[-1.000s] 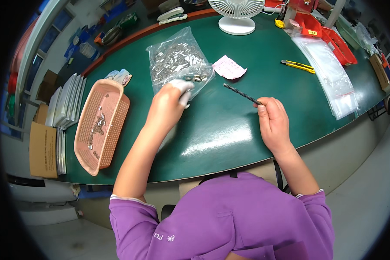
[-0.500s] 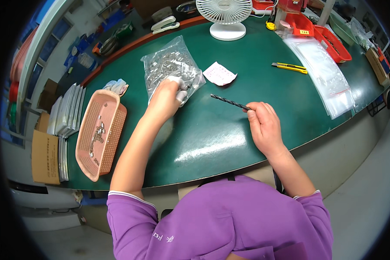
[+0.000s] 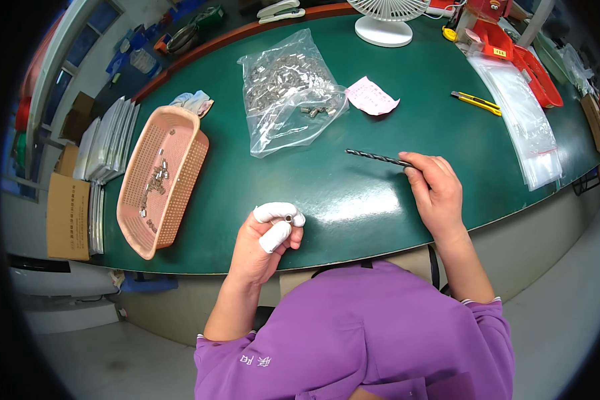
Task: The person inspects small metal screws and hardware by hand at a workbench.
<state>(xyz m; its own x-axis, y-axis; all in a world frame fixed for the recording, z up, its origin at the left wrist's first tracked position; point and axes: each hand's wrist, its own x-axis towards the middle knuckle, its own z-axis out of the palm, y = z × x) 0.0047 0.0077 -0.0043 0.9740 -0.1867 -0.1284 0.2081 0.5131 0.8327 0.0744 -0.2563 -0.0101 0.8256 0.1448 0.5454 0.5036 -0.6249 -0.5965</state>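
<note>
Near the table's front edge, my left hand (image 3: 268,240) pinches a small metal sleeve (image 3: 288,218) between fingertips wrapped in white covers; the sleeve's round opening faces up. My right hand (image 3: 436,190) grips a dark twist drill bit (image 3: 378,157) by one end, its spiral tip pointing left over the table. Beyond my left hand lies a clear plastic bag (image 3: 273,130) full of small metal sleeves (image 3: 283,77), several of them near its mouth. To the left stands a pink plastic basket (image 3: 192,163) with more metal pieces (image 3: 156,183) on its bottom.
A pink paper slip (image 3: 372,97) lies beside the bag. Farther right are a yellow utility knife (image 3: 477,102), flat clear bags (image 3: 520,127) and red bins (image 3: 537,77). A white fan (image 3: 384,32) stands at the back. Cardboard (image 3: 68,217) and stacked white packets (image 3: 110,143) border the basket.
My left hand has left the plastic bag and come back toward me with a metal sleeve. My right hand still holds the drill bit. The whole view has shifted slightly.
</note>
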